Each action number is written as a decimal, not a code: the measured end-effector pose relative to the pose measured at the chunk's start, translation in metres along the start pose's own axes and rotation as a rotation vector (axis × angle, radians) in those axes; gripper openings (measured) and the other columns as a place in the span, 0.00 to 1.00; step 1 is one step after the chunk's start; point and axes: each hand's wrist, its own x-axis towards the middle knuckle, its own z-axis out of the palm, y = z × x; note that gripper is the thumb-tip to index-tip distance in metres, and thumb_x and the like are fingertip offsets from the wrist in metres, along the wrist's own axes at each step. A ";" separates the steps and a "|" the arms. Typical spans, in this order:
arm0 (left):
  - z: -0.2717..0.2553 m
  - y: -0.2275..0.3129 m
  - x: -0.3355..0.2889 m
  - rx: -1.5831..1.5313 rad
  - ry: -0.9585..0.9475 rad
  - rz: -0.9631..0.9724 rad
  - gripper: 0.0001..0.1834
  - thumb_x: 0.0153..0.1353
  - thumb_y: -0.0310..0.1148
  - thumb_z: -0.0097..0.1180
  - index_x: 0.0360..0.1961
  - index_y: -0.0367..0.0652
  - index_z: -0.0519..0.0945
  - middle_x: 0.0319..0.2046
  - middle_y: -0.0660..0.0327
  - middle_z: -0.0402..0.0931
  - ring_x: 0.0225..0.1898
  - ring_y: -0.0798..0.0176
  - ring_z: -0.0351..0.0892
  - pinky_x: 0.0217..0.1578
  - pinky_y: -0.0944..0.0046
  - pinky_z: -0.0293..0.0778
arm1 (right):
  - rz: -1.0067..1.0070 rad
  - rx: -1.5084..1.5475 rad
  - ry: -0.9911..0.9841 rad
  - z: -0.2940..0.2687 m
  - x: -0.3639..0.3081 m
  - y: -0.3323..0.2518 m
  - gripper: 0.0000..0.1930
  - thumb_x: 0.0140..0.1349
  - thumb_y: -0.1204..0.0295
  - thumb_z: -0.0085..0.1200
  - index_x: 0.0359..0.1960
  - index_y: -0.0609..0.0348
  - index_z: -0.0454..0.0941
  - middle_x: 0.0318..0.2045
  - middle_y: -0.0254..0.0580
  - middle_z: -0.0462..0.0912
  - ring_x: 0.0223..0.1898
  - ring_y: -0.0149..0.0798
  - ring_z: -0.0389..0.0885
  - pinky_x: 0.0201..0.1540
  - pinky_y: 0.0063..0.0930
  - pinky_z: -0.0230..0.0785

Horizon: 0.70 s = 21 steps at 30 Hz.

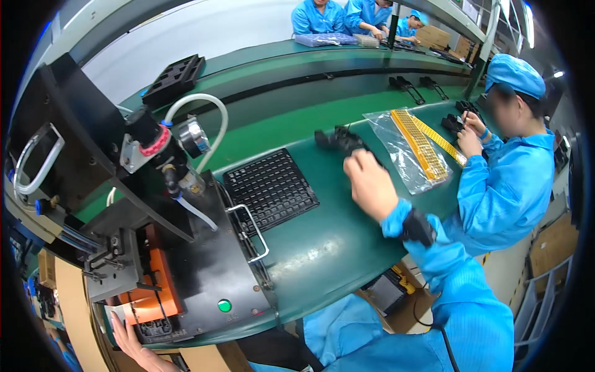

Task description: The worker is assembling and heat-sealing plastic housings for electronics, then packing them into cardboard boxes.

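My right hand [374,186] reaches out over the green bench, its fingers closed on a black plastic part [339,140] that looks slightly blurred. The part's far end points left, and my fingers cover its near end. At the lower left, my left hand [137,348] lies with its fingers stretched out against the front corner of a black bench press [211,273]. Beside those fingers is the press's orange fixture block [162,282], with small dark pieces [154,327] at its front end.
A black grid tray [271,189] lies between the press and my right hand. Yellow strips [421,146] rest on a clear plastic bag [396,155]. A co-worker [511,180] in blue handles black parts at right. A pressure gauge [193,136] and metal handle [251,232] stick out from the press.
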 end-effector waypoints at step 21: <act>0.010 -0.023 -0.016 0.056 0.012 -0.121 0.30 0.75 0.46 0.24 0.67 0.39 0.65 0.71 0.53 0.57 0.74 0.51 0.50 0.72 0.48 0.40 | 0.486 1.197 -0.227 -0.057 -0.021 0.020 0.08 0.65 0.78 0.56 0.44 0.68 0.79 0.37 0.38 0.84 0.37 0.27 0.82 0.44 0.21 0.75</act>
